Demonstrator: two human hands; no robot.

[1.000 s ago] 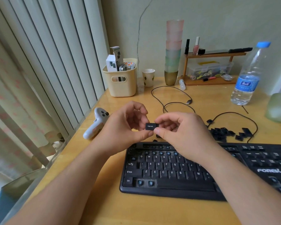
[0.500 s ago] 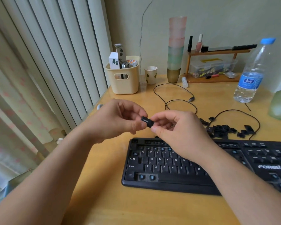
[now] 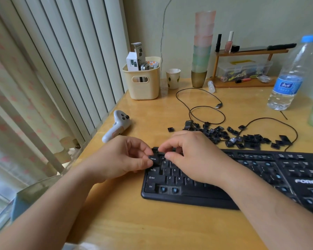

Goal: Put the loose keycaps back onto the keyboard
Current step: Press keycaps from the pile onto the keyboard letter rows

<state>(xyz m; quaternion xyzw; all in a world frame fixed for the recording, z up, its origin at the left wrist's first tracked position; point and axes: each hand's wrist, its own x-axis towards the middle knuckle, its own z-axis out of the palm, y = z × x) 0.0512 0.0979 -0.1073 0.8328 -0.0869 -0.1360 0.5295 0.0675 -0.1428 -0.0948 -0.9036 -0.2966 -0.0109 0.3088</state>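
A black keyboard lies on the wooden desk, with several bare key sockets on its right half and bottom row. My left hand pinches a black Caps Lock keycap over the keyboard's upper left corner. My right hand hovers over the same corner, fingers curled, its thumb and forefinger close to that keycap; whether they touch it is unclear. Behind the keyboard, several loose black keycaps lie in a pile.
A white controller lies to the left of the keyboard. A black USB cable loops behind the keycaps. Further back stand a cream basket, a paper cup, stacked cups, a wooden shelf and a water bottle.
Both hands came down from mid-air to the keyboard's upper left corner, carrying the Caps Lock keycap. The view tilted and moved closer.
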